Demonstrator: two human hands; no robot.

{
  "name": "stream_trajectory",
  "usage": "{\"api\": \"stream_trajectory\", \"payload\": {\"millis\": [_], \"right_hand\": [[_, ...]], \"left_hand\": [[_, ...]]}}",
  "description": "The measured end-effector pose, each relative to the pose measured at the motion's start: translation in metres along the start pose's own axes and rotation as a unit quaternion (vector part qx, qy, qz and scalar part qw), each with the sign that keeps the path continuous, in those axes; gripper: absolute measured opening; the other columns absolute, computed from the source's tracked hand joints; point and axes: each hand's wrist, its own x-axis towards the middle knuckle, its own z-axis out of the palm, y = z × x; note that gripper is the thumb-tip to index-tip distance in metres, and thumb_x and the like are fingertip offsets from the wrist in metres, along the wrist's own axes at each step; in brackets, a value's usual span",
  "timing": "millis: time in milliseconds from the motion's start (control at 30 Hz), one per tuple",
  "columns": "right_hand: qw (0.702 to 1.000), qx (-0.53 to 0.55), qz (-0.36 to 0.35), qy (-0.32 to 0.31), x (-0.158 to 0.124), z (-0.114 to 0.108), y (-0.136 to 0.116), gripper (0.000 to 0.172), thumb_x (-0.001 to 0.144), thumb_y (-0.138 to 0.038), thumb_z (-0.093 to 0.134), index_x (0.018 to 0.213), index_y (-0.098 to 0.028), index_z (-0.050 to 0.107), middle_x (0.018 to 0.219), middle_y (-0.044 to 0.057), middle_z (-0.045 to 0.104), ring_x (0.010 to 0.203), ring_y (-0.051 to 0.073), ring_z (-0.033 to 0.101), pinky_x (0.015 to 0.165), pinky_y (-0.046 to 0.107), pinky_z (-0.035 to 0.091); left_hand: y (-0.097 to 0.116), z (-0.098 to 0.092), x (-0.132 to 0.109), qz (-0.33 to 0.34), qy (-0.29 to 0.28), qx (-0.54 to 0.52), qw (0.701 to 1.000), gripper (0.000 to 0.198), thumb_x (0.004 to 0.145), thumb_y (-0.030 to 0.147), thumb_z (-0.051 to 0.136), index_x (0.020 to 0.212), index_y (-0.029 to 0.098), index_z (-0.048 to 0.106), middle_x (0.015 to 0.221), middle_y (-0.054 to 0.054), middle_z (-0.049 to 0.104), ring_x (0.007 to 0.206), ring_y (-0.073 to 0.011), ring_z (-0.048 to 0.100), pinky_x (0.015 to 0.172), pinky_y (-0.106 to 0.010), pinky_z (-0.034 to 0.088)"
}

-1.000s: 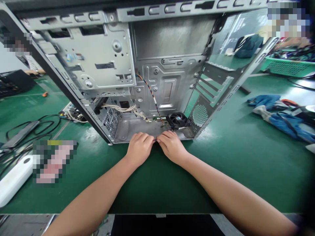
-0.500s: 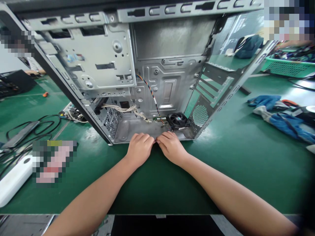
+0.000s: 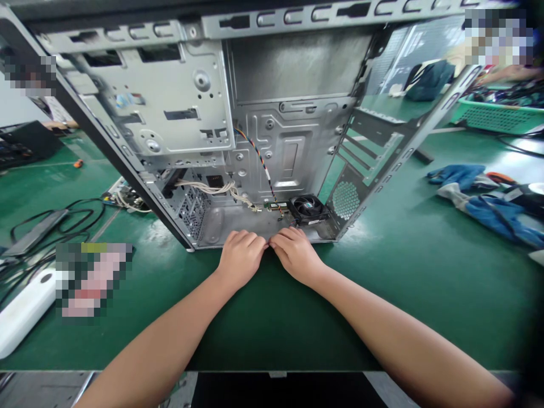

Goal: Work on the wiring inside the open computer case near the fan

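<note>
An open computer case [image 3: 289, 141] stands upright on the green table, its bare metal inside facing me. My left hand [image 3: 242, 256] is closed at the case's bottom front edge, fingers curled and knuckles up. Close beside it, my right hand [image 3: 296, 255] is closed in the same way, the two thumbs nearly meeting. Whatever the fingers grip, if anything, is hidden. Just behind the hands, on the case floor, lie a black cooling fan [image 3: 307, 208], a small green memory module [image 3: 275, 205] and a bundle of white wires [image 3: 212, 187]. A thin multicoloured cable [image 3: 259, 154] hangs down inside.
On the left lie a white bar-shaped object [image 3: 29, 309], black cables with a grey power strip [image 3: 38, 231], and a blurred-out item. To the right are blue-and-grey gloves [image 3: 488, 207] and a green basket [image 3: 499, 117] of cables. Another person's hand shows at the far left.
</note>
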Motion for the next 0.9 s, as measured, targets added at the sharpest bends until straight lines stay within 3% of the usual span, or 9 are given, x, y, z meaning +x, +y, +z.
{"api": "stream_trajectory", "payload": {"millis": [900], "right_hand": [[1.000, -0.001, 0.006, 0.018, 0.0004, 0.0011, 0.0001, 0.022, 0.096, -0.022, 0.042, 0.090, -0.017, 0.063, 0.086, 0.007, 0.060, 0.081, 0.019, 0.047, 0.077, 0.032, 0.034]], "left_hand": [[0.0008, -0.0029, 0.0020, 0.014, -0.011, 0.019, 1.000, 0.022, 0.096, 0.021, 0.047, 0.077, 0.019, 0.057, 0.070, -0.002, 0.061, 0.075, -0.0189, 0.053, 0.071, -0.035, 0.031]]}}
